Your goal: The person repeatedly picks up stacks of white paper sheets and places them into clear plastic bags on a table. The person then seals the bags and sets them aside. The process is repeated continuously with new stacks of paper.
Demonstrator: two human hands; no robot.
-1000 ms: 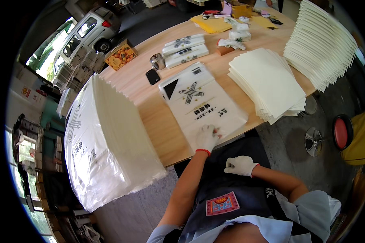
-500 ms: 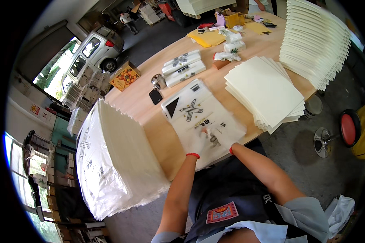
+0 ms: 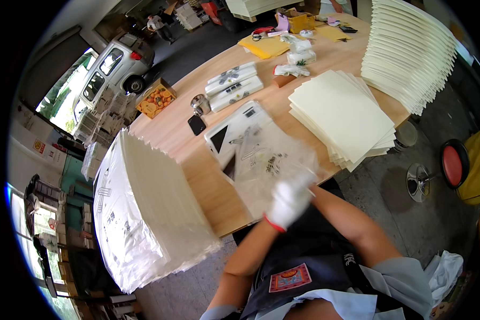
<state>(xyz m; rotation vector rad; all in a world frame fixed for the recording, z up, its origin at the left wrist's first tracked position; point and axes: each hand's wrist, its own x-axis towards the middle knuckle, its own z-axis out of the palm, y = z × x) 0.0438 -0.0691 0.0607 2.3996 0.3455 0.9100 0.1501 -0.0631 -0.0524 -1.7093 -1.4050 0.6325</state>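
Note:
A printed clear plastic bag [image 3: 272, 160] lies askew and partly raised over a stack of similar bags [image 3: 218, 128] in front of me. Its near right part runs up to my hands. My left hand [image 3: 289, 202], in a white glove with a red cuff, is at the bag's near edge; motion smears its fingers. Close behind it, my right hand [image 3: 307, 180] is mostly covered by the left one and blurred too. The fingers of neither hand can be made out. To the right lies a fanned pile of cream sheets [image 3: 341, 114].
A tall stack of bagged sheets [image 3: 149, 213] stands at the left edge, another tall cream stack [image 3: 405, 53] at the far right. A phone [image 3: 196, 125], metal cup [image 3: 200, 104], plastic rolls [image 3: 232, 85] and fruit-printed box [image 3: 156, 98] lie beyond. A stool [image 3: 454, 165] stands right.
The top bag has been shifted and turned on its stack, baring a dark corner of the bag below. My hands have come together nearer to me. The whole view has shifted slightly.

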